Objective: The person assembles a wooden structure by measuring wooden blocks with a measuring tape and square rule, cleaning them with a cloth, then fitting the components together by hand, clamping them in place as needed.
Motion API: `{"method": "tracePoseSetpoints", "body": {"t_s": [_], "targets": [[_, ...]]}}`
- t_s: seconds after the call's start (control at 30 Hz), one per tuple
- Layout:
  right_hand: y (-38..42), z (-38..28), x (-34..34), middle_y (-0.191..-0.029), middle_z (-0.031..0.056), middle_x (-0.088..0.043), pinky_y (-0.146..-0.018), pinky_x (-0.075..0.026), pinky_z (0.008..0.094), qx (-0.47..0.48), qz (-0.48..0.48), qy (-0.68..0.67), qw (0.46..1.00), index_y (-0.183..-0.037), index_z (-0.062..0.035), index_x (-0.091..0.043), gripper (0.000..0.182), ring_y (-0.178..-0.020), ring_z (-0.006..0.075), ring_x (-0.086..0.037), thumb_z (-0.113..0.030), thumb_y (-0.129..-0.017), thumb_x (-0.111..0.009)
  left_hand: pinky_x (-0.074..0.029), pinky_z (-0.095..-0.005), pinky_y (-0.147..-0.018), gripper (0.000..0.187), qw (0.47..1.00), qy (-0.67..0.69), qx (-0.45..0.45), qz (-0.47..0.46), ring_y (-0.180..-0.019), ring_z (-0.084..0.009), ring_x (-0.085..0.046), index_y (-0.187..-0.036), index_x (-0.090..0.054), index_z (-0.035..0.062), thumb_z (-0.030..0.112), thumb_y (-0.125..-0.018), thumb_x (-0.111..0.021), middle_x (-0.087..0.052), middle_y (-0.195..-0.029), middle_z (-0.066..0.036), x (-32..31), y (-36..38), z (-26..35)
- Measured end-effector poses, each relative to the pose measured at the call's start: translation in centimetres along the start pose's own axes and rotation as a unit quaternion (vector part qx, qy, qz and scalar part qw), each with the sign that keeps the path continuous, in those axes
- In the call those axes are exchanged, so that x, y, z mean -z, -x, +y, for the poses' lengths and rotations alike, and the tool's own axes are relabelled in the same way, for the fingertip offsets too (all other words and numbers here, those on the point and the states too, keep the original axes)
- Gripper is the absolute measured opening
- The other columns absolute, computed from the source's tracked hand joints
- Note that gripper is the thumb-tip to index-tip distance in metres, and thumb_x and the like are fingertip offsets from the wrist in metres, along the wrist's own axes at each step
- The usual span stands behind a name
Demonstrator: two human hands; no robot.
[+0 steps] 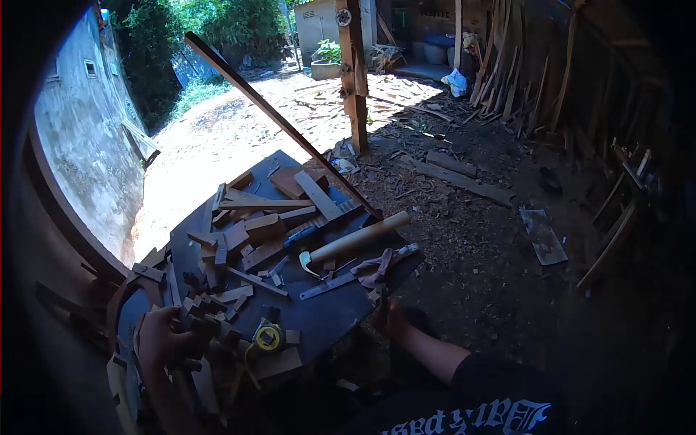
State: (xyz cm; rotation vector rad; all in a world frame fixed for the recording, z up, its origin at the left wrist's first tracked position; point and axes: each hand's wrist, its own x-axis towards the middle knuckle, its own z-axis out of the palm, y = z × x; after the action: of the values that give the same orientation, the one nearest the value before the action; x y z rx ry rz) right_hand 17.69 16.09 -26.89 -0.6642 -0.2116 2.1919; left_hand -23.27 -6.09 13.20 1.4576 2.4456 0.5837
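At the near left of the table, my left hand (161,339) curls its fingers around a dark wood block (204,328) beside a cluster of small wood pieces; shadow blurs where the fingers end. Off the table's right edge, my right hand (390,319) is closed, and what it grips is too dark to make out. Just beyond it lie a crumpled cloth (374,268) and a metal ruler (328,286). A hammer (362,235) with a pale wooden handle rests behind them. Between my hands sits a yellow tape measure (268,337).
Offcuts and wood blocks (264,228) crowd the dark table (330,322). A long wooden strip (279,127) slants up from its far right side. Beyond stands a wooden post (354,87). Planks (464,177) and scraps litter the ground, and boards (507,65) lean at the right.
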Motion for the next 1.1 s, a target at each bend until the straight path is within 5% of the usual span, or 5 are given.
{"method": "tracePoseSetpoints", "body": {"t_s": [0.13, 0.3, 0.43, 0.83, 1.1], "targets": [[-1.3, 1.7, 0.2, -0.088, 0.0051, -0.064, -0.070, -0.053, 0.0360, 0.083, 0.088, -0.012, 0.993, -0.096, -0.0132, -0.065, 0.038, -0.080, 0.0199, -0.064, -0.042, -0.105, -0.043, -0.059, -0.0366, -0.073, 0.057, 1.000, -0.002, -0.014, -0.013, -0.078, -0.0248, -0.078, -0.108, -0.081, 0.0019, 0.033, -0.061, -0.090, -0.078, -0.087, -0.014, 0.0, -0.2, -0.9], [-0.9, -0.1, 5.3, -0.102, 0.0041, -0.070, -0.081, -0.058, 0.0389, 0.180, -0.025, 0.425, 0.887, -0.120, -0.0106, -0.065, 0.031, -0.090, 0.0200, -0.068, -0.036, -0.107, -0.053, -0.059, -0.0361, -0.071, 0.052, 0.999, -0.013, -0.039, -0.004, -0.079, -0.0236, -0.078, -0.108, -0.080, 0.0020, 0.031, -0.065, -0.090, -0.079, -0.087, -0.014, 0.3, 0.0, -0.7], [0.1, -3.6, 6.8, -0.119, 0.0091, -0.070, -0.095, -0.059, 0.0448, 0.034, -0.015, 0.382, 0.924, -0.138, -0.0066, -0.059, 0.035, -0.107, 0.0252, -0.071, -0.023, -0.106, -0.059, -0.060, -0.0377, -0.075, 0.057, 0.997, -0.038, -0.068, 0.005, -0.082, -0.0269, -0.078, -0.111, -0.080, 0.0045, 0.033, -0.063, -0.092, -0.079, -0.091, -0.015, -0.2, -1.0, -3.0], [0.8, -8.0, -0.7, -0.103, 0.0176, -0.076, -0.091, -0.059, 0.0427, 0.179, -0.117, 0.905, 0.367, -0.103, -0.0084, -0.075, 0.034, -0.101, 0.0340, -0.075, -0.038, -0.087, -0.080, -0.061, -0.0372, -0.073, 0.054, 0.996, -0.048, -0.073, 0.004, -0.080, -0.0246, -0.079, -0.110, -0.079, 0.0010, 0.027, -0.064, -0.092, -0.079, -0.090, -0.015, 0.4, -0.1, -0.9], [-0.4, -7.7, 3.1, -0.101, 0.0184, -0.077, -0.088, -0.060, 0.0506, 0.310, -0.156, 0.821, 0.454, -0.109, -0.0078, -0.073, 0.056, -0.097, 0.0396, -0.075, -0.055, -0.082, -0.083, -0.060, -0.0374, -0.075, 0.054, 0.999, 0.005, -0.037, -0.017, -0.081, -0.0262, -0.079, -0.107, -0.080, -0.0006, 0.029, -0.064, -0.093, -0.079, -0.092, -0.016, 0.9, 0.4, 0.8]]}}
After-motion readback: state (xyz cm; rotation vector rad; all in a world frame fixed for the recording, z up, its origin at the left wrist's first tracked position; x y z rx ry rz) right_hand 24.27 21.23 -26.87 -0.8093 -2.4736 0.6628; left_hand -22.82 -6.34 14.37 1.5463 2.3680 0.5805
